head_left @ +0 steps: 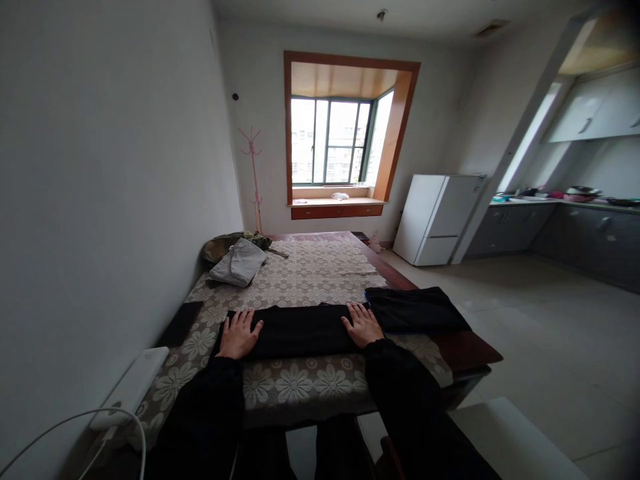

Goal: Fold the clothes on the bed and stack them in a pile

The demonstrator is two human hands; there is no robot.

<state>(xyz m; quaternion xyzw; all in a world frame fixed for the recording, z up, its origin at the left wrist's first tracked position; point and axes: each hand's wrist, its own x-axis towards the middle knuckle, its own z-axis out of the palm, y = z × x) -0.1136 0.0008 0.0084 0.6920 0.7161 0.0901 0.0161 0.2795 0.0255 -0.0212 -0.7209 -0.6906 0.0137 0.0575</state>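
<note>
A black garment [303,331], folded into a long flat strip, lies across the near part of the table. My left hand [239,335] rests flat on its left end, fingers spread and pointing away from me. On the right end lies my right hand [363,325], palm down with its fingers stretched out. Neither hand grips the cloth. Just beyond my right hand sits another folded black cloth [417,310] with a bit of blue at its edge. What kind of garment the strip is, I cannot tell.
The table wears a flowered lace tablecloth [320,267]. A grey folded cloth [239,262] and a camouflage bag [220,245] lie at the far left. Along the left edge are a dark flat pad [181,324] and a white power bank [133,387] with a cable. A white stool [510,440] stands at right.
</note>
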